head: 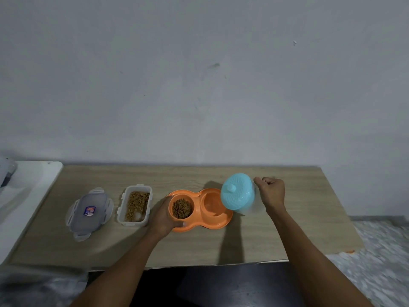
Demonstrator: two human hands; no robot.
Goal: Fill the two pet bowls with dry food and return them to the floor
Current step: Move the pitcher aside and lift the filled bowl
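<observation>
Two bare forearms reach in from the bottom edge, out over the pale wood-grain surface (199, 247). Start with the left hand (162, 218): its grip is closed on the left end of the orange plastic double pet bowl (218, 222), fingers wrapped round the rim. That bowl sits flat on the surface, about midway along. Its left well is heaped with brown dry food (182, 208); the right well shows bare orange plastic. Over on the other side, the right hand (272, 192) is curled tight, and its grip looks to be on the clear round container with the pale blue knobbed lid (236, 192). The container is tipped so the lid faces us, at the bowl's right end and overlapping the right well's far rim. Just beside the left hand stands a clear rectangular plastic box (135, 204), open and partly filled with more kibble. Something small and white lies at its near end, too blurred to name. The clear snap-flap lid (88, 214) lies flat just left of the box, with a small blue label in the middle. A white ledge (28, 196) borders the surface on the left, and speckled floor (380, 251) shows on the right.
</observation>
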